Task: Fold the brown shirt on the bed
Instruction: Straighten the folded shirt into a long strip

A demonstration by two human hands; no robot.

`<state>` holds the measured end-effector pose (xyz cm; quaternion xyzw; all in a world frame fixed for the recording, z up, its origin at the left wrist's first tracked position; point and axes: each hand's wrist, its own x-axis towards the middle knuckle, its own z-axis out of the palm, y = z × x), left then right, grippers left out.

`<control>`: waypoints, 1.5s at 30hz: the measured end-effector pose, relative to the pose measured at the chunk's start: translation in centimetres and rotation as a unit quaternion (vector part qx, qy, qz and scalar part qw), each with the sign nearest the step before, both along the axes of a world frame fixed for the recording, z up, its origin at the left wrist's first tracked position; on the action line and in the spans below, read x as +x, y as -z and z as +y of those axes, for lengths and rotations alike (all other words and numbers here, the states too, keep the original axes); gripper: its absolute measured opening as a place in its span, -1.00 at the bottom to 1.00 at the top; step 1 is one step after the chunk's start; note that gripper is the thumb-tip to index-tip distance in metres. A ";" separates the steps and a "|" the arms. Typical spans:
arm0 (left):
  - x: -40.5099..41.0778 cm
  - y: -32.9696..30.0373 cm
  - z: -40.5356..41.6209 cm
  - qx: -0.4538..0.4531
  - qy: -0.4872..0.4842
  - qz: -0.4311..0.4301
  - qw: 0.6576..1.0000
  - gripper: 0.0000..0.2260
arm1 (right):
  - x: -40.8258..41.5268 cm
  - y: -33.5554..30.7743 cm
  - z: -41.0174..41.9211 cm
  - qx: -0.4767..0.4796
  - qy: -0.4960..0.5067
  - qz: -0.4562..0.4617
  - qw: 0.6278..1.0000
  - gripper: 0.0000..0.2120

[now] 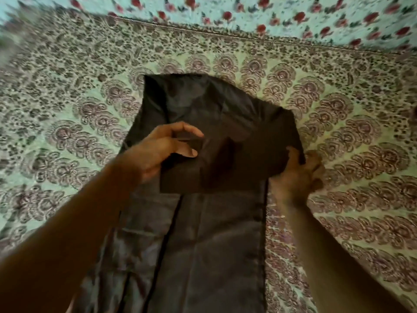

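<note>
Far to my left the patterned bedspread (67, 114) covers the bed, pale green with rows of dull purple-brown floral fans and a speckled border beyond them. Along the top of the view a second cloth, the light blue sheet with red flowers (270, 16), lies past that border.

My left arm comes in from the lower left corner, and my left hand (167, 150) hovers over the upper left part of the brown shirt (203, 245). Its thumb and fingers are spread apart in a loose curl, with a small raised bit of dark cloth between them; I cannot tell whether the fingertips truly pinch it or only touch it, as the picture is blurred there.

The brown shirt lies in the middle of the bedspread, running from near my body away toward the far border. Its near half lies flat, with long lengthwise creases and a straight stitched edge on the right side. Its far half is doubled back toward me, so a folded flap with a straight lower edge sits across the middle.

To the right, my right hand (300, 168) is closed on the flap's right corner, fingers curled under the cloth and thumb on top, right at the shirt's right edge, with bare bedspread just beside it
</note>
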<state>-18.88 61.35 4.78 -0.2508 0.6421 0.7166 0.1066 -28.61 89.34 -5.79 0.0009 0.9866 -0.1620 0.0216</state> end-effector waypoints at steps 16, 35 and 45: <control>-6.1 1.9 -30.7 -0.620 0.001 -0.101 0.778 -0.80 | -0.4 -1.0 -21.5 0.100 -0.182 0.202 0.957 -0.68; -13.3 8.1 -11.1 -0.559 0.190 0.180 0.787 -0.68 | 4.2 2.7 -16.9 0.103 -0.014 0.081 0.991 -0.52; -22.0 12.1 -2.5 -0.395 0.148 0.025 0.906 -0.44 | 7.3 3.4 -10.0 0.055 0.012 -0.022 0.998 -0.63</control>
